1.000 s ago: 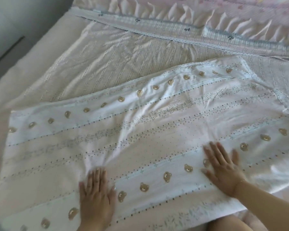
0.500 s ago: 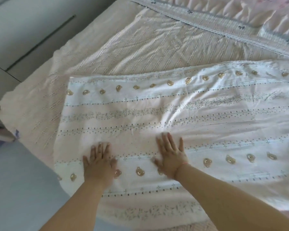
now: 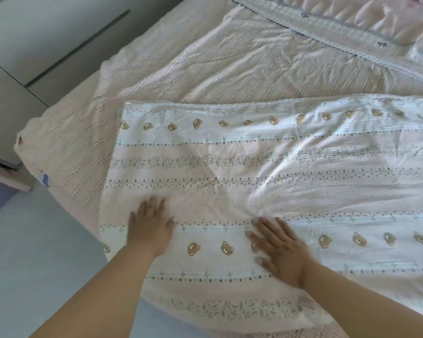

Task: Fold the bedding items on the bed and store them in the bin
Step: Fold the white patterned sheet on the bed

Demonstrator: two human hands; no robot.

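Note:
A white and pale pink sheet [image 3: 266, 167] printed with small brown bears, dotted lines and leaf bands lies folded flat across the bed, its near edge hanging over the side. My left hand [image 3: 150, 224] rests palm down near the sheet's left end, fingers apart. Palm down as well, my right hand [image 3: 280, 247] presses on a row of bears to the right, fingers spread. Neither hand grips the cloth. Wrinkles fan out between and above the hands. No bin is in view.
Under the sheet a pink waffle-textured bed cover [image 3: 205, 69] spreads to the bed's left corner. A ruffled pink item with a blue lace trim [image 3: 352, 32] lies at the far right. Grey cabinet fronts [image 3: 34, 45] stand at the left, with pale blue floor [image 3: 34, 252] below.
The view has shifted left along the bed. Both hands have slid leftward over the sheet, pressing it flat, and now lie farther apart than half a second ago.

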